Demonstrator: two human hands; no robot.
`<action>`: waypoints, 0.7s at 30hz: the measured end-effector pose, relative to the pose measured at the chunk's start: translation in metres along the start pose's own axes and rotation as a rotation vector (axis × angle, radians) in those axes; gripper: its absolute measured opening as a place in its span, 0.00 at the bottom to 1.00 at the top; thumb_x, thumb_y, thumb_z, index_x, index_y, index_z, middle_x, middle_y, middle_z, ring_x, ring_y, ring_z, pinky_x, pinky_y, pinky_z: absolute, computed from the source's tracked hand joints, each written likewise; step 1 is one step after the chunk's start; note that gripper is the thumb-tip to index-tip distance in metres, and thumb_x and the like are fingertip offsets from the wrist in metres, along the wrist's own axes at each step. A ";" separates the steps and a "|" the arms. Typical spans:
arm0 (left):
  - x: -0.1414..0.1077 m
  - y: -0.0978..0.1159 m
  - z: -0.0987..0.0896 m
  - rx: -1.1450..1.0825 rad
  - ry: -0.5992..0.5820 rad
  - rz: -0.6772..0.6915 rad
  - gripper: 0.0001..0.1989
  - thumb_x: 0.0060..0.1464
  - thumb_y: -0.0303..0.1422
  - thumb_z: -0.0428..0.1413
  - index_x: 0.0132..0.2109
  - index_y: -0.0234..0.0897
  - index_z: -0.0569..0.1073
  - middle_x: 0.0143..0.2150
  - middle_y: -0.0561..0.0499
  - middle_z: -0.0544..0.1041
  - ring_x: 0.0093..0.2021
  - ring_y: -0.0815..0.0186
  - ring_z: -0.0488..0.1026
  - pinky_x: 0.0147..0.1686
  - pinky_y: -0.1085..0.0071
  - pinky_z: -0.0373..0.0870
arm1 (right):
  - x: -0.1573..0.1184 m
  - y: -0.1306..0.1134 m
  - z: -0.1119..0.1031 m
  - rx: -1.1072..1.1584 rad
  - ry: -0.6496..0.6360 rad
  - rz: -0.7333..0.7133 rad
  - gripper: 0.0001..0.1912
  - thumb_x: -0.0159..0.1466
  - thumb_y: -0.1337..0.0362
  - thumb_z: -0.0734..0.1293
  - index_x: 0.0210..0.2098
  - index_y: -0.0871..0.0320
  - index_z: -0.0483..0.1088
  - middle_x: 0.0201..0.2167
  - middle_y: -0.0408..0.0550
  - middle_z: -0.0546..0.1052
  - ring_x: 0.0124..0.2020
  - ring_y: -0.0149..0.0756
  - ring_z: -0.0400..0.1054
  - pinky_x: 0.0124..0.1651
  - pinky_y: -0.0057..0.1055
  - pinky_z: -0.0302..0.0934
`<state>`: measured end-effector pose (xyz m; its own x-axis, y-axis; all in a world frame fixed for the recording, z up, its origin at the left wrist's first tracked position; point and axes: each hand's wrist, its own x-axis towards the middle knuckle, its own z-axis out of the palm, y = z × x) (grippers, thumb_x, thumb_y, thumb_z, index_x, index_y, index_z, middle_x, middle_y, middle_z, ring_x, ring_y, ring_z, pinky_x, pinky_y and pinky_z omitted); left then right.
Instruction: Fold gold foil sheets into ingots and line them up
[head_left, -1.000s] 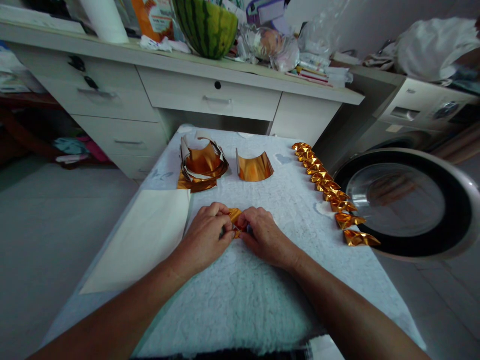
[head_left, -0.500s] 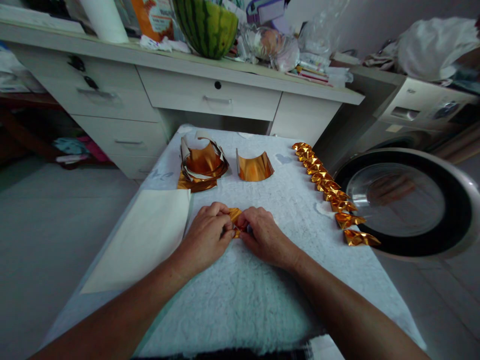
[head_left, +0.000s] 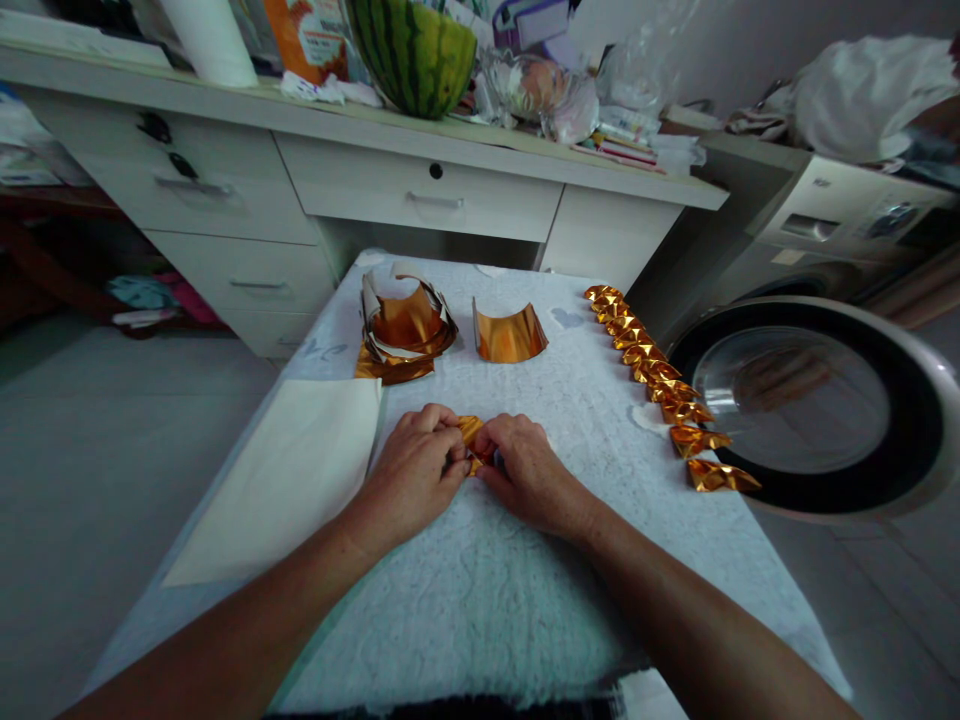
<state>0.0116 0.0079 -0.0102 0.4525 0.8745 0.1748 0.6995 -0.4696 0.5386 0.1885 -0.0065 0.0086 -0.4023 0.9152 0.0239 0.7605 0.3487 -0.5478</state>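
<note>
Between my two hands, at the middle of the cloth-covered table (head_left: 480,620), is a small piece of gold foil paper (head_left: 470,430). My left hand (head_left: 424,455) pinches its left side with curled fingers. On the other side my right hand (head_left: 529,465) grips it, thumb and fingers closed. Much of the foil is hidden under the fingers. Beyond the hands lies a single curled gold foil sheet (head_left: 511,337). To its left sits a stack of curled gold foil sheets (head_left: 405,325). Several folded gold foil pieces (head_left: 651,370) form a row along the table's right edge.
A cream paper sheet (head_left: 285,475) lies at the table's left. Behind stands a white desk (head_left: 420,185) with drawers, bearing a cut watermelon (head_left: 412,55), a paper roll (head_left: 210,40) and plastic bags. At right, the washing machine's round door (head_left: 806,405) hangs wide beside the table.
Almost nothing differs. Both hands stay in the same place on the gold foil paper, with at most a slight shift of the right fingers.
</note>
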 end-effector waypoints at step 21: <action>0.000 -0.002 0.000 -0.012 -0.018 -0.001 0.05 0.52 0.25 0.55 0.32 0.39 0.68 0.44 0.49 0.68 0.47 0.59 0.66 0.48 0.58 0.65 | 0.000 -0.001 0.010 -0.052 0.064 0.019 0.05 0.61 0.65 0.67 0.36 0.58 0.66 0.35 0.46 0.71 0.38 0.38 0.60 0.42 0.35 0.50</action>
<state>0.0106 0.0091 -0.0114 0.4614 0.8728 0.1594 0.6934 -0.4668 0.5489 0.1828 -0.0089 0.0012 -0.3552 0.9323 0.0685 0.7938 0.3396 -0.5045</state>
